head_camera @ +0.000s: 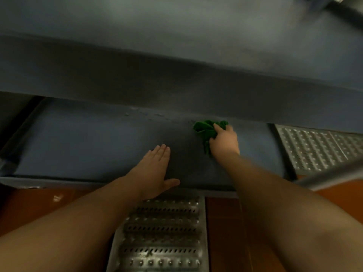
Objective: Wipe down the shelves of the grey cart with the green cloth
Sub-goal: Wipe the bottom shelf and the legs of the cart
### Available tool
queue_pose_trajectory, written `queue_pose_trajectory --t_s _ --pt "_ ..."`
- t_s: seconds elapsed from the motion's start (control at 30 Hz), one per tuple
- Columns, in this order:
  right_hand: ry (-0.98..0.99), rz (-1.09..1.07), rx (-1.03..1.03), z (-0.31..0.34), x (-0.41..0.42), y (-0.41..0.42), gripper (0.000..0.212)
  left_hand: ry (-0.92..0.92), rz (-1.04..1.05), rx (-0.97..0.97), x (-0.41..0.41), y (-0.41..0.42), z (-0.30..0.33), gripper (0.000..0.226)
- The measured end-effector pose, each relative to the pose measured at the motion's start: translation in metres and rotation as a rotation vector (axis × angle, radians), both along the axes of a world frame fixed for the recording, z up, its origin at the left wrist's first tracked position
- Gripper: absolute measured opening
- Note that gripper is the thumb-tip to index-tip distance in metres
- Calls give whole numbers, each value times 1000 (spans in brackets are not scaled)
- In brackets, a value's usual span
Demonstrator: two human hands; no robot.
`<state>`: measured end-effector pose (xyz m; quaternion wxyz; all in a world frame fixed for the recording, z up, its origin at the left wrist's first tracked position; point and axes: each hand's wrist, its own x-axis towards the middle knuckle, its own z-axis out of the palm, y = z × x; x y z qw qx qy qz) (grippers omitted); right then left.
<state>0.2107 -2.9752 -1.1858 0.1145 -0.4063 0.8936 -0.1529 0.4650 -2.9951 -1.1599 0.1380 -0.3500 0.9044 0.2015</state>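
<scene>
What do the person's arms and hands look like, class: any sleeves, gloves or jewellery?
Both forearms are bare, with no sleeves in view. The left hand and right hand wear no gloves, and no rings, watch or bracelets show. The picture is slightly blurred.

A person leans over the lower shelf (82, 146) of a grey cart, both bare arms reaching in beneath the upper shelf (176, 22). The right hand (225, 141) grips a bunched green cloth (205, 130), pressed to the shelf surface near its far edge, where small specks or droplets (145, 114) show to the cloth's left. The left hand (153, 169) lies flat on the shelf, fingers (162, 151) straight and together, thumb spread toward the near rim. Perforated metal floor grating (163, 232) sits below, flanked by reddish-brown floor (222, 232); more grating (314, 148) appears at right.
</scene>
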Motion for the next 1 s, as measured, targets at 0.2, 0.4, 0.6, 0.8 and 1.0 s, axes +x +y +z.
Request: queue_pose_trajectory --t_s 0.2,0.4,0.6,0.8,1.0 --pt "40 -91 -4 5 -77 48 55 38 -30 7 -57 30 -10 80" --pt "50 -280 16 12 -138 91 55 31 -52 6 -77 38 -21 80" --pt "28 -360 4 14 -130 89 60 46 -46 4 -66 31 -17 79" --pt "-10 -341 -76 5 -92 73 55 68 -29 5 -22 9 -11 79" --pt "-22 -236 -107 -2 -11 24 55 90 14 -28 36 -20 -5 77"
